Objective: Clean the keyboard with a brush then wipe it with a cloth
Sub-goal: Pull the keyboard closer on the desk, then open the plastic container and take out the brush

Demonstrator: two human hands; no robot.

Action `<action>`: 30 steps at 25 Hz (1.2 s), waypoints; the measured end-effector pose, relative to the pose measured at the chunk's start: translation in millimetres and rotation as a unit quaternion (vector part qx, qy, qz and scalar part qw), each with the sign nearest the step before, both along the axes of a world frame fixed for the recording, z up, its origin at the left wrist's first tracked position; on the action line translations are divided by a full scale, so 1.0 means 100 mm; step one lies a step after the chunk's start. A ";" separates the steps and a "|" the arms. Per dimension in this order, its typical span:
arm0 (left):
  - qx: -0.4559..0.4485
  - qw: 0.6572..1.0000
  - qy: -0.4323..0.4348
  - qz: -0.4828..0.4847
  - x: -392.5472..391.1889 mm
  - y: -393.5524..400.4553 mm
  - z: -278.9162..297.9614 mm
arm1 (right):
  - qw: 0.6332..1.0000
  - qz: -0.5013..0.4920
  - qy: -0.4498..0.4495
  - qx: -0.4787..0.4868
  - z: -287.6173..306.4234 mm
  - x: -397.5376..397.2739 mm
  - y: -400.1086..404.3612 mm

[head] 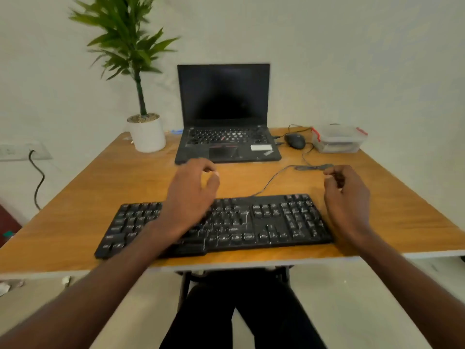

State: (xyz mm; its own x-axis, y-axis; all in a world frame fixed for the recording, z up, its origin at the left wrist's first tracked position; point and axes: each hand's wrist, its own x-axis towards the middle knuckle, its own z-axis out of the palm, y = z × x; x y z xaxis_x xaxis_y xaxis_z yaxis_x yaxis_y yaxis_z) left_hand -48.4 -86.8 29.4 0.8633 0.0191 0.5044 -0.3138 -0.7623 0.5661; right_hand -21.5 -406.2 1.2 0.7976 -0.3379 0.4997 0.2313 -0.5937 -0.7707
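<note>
Looking at the very start of the job, by the look of it: no brush or cloth in either of the hands yet, so step one (brushing) not begun.

Nearest up: black keyboard (226,222) lying across the front edge of the table (75,210), keys speckled with pale dust or crumbs, cable running off the back toward the right. Hovering over it, left hand (191,192) above the middle-left keys, fingers loosely curled, thumb and forefinger close together but nothing pinched. Right hand (346,195) just off the keyboard's right end, fingers also loosely curled, apparently empty, though a bit blurry around the fingertips so hard to swear by.

Further back: open laptop (226,137) with dark screen, black mouse (295,141) just right of it, then a clear lidded container (338,139) with red clips. Potted plant (147,132) at the far left.

Can't spot a brush anywhere. Possibly inside that container, contents too murky to tell. Next move probably calls for finding and picking up the brush, likely reaching right and back, unclipping the lid if so, minding the mouse cable on the way.
</note>
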 end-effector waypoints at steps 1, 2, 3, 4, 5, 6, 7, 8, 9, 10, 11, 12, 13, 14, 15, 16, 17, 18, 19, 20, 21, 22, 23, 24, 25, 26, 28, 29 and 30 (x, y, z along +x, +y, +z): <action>0.002 0.999 0.016 -0.047 0.19 -0.24 0.01 | 1.000 0.008 -0.001 -0.013 0.00 0.11 -0.09; 0.006 0.996 0.029 -0.089 0.40 -0.50 0.02 | 1.000 0.009 -0.003 -0.024 0.00 0.24 -0.20; 0.015 0.992 0.041 -0.119 0.59 -0.74 0.02 | 0.999 0.007 -0.001 -0.036 -0.01 0.36 -0.30; 0.024 0.989 0.052 -0.137 0.76 -0.99 0.03 | 0.999 0.002 0.003 -0.045 -0.01 0.49 -0.41; 0.030 0.987 0.062 -0.147 0.91 -1.22 0.02 | 0.999 -0.008 0.005 -0.053 -0.01 0.61 -0.51; 0.028 0.985 0.074 -0.152 1.05 -1.43 0.01 | 0.998 -0.022 0.007 -0.053 -0.01 0.73 -0.61; 0.021 0.984 0.083 -0.157 1.19 -1.65 0.00 | 0.998 -0.039 0.008 -0.048 0.01 0.86 -0.72; 0.010 0.983 0.091 -0.156 1.32 -1.84 -0.02 | 0.998 -0.056 0.010 -0.040 0.04 0.98 -0.80; -0.003 0.983 0.098 -0.154 1.45 -2.00 -0.03 | 0.997 -0.076 0.013 -0.031 0.05 1.09 -0.87; -0.025 0.982 0.106 -0.152 1.57 -2.16 -0.03 | 0.995 -0.097 0.015 -0.018 0.07 1.21 -0.95; -0.057 0.980 0.117 -0.149 1.67 -2.30 -0.03 | 0.993 -0.112 0.021 -0.002 0.06 1.31 -1.03; -0.103 0.974 0.132 -0.154 1.78 -2.42 -0.02 | 0.992 -0.122 0.029 0.014 0.05 1.42 -1.12; -0.149 0.964 0.150 -0.163 1.88 -2.51 -0.01 | 0.991 -0.123 0.039 0.029 0.03 1.52 -1.20; -0.183 0.953 0.165 -0.173 1.98 -2.57 -0.01 | 0.991 -0.115 0.049 0.039 0.00 1.62 -1.27; -0.196 0.948 0.171 -0.183 2.08 -2.62 -0.03 | 0.993 -0.099 0.057 0.039 -0.03 1.72 -1.33; -0.176 0.953 0.165 -0.182 2.18 -2.65 -0.07 | 0.994 -0.080 0.062 0.029 -0.06 1.81 -1.37; -0.126 0.966 0.151 -0.171 2.28 -2.71 -0.12 | 0.996 -0.062 0.067 0.016 -0.08 1.90 -1.42; -0.063 0.976 0.136 -0.156 2.36 -2.76 -0.15 | 0.996 -0.049 0.073 0.003 -0.09 1.98 -1.44; -0.005 0.981 0.127 -0.146 2.41 -2.81 -0.17 | 0.996 -0.042 0.082 -0.008 -0.10 2.02 -1.46; 0.036 0.981 0.127 -0.142 2.44 -2.87 -0.20 | 0.995 -0.040 0.091 -0.014 -0.12 2.05 -1.46; 0.063 0.980 0.130 -0.138 2.46 -2.92 -0.21 | 0.994 -0.042 0.097 -0.017 -0.13 2.06 -1.47; 0.072 0.979 0.136 -0.134 2.48 -2.94 -0.23 | 0.994 -0.041 0.103 -0.017 -0.15 2.07 -1.48; 0.063 0.979 0.142 -0.129 2.50 -2.95 -0.23 | 0.993 -0.038 0.107 -0.016 -0.16 2.07 -1.48; 0.042 0.980 0.149 -0.124 2.53 -2.95 -0.23 | 0.993 -0.033 0.108 -0.019 -0.16 2.08 -1.49; 0.015 0.979 0.160 -0.124 2.53 -2.94 -0.23 | 0.994 -0.031 0.106 -0.023 -0.16 2.09 -1.49; -0.010 0.977 0.172 -0.128 2.51 -2.94 -0.21 | 0.994 -0.032 0.101 -0.021 -0.16 2.08 -1.49; -0.032 0.970 0.191 -0.146 2.42 -2.93 -0.11 | 0.995 -0.046 0.085 0.003 -0.12 2.02 -1.47; -0.026 0.969 0.192 -0.153 2.34 -2.93 -0.05 | 0.995 -0.060 0.076 0.013 -0.09 1.95 -1.47; -0.017 0.970 0.189 -0.155 2.25 -2.93 0.01 | 0.994 -0.076 0.069 0.020 -0.06 1.88 -1.45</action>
